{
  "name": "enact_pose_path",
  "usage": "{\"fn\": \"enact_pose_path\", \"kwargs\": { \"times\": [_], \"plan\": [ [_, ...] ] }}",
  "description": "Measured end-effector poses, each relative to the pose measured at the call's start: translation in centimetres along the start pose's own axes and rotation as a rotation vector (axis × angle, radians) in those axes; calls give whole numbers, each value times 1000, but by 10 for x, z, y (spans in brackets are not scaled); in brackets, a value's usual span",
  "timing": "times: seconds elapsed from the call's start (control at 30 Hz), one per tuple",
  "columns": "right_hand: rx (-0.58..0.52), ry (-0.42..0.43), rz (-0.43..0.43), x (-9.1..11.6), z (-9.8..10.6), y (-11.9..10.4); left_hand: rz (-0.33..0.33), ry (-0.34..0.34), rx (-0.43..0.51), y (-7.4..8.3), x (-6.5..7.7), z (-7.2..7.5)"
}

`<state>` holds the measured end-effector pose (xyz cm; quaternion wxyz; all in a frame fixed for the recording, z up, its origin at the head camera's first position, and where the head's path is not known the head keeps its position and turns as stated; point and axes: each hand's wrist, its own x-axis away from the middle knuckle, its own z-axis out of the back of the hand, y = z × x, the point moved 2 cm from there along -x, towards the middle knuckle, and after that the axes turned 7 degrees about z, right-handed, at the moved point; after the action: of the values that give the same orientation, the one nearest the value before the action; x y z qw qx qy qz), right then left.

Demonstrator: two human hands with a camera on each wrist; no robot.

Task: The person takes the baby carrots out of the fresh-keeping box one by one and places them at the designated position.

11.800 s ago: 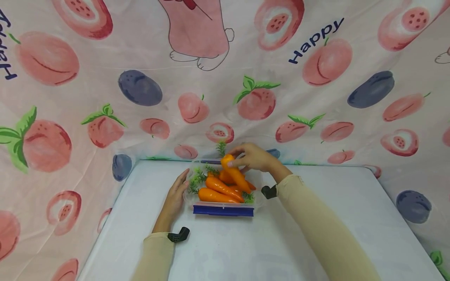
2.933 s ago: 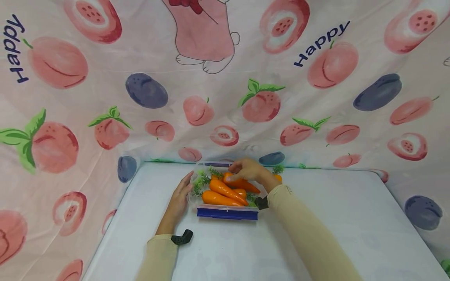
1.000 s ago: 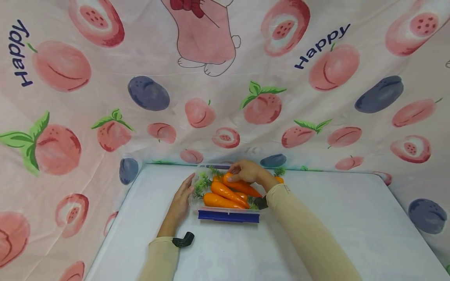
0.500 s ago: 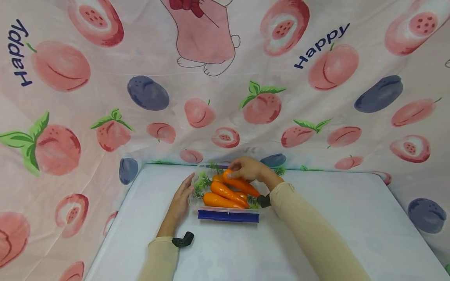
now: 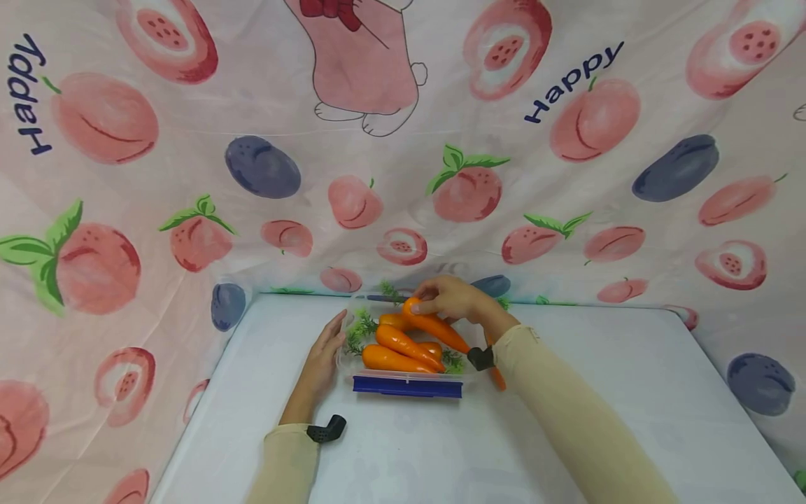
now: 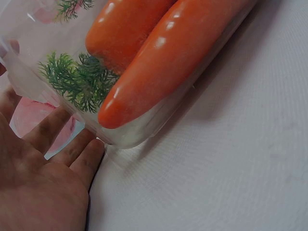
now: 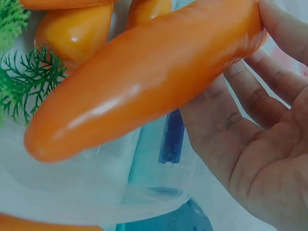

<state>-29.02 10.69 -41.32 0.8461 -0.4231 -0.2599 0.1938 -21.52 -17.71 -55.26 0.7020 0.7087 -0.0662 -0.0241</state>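
Note:
A clear plastic box (image 5: 343,365) with blue latches holds several orange carrots, among them a front carrot (image 5: 392,359), and green leaf tufts (image 5: 360,329). My right hand (image 5: 455,299) pinches the thick end of one carrot (image 5: 441,332) over the box's right half. In the right wrist view that carrot (image 7: 139,79) slants with its narrow end pointing away from the hand (image 7: 269,149). My left hand (image 5: 321,358) rests at the box's left side. Its fingers (image 6: 85,159) lie extended against the clear wall in the left wrist view.
One more carrot (image 5: 499,379) lies on the white table (image 5: 403,455) right of the box, mostly hidden by the right wrist. A fruit-printed cloth (image 5: 403,175) hangs behind the table. The front blue latch flap (image 5: 407,386) hangs open.
Earlier, another carrot was lifted out and placed right of the box. In the last second my right hand has raised the pinched carrot slightly. The left hand stays in place.

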Motion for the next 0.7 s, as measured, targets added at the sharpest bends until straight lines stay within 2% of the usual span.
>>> {"fn": "enact_pose_path", "kwargs": {
  "times": [0.7],
  "plan": [
    [-48, 71, -7, 15, 9, 12, 10, 6, -11, 2, 2, -1]
  ]
}}
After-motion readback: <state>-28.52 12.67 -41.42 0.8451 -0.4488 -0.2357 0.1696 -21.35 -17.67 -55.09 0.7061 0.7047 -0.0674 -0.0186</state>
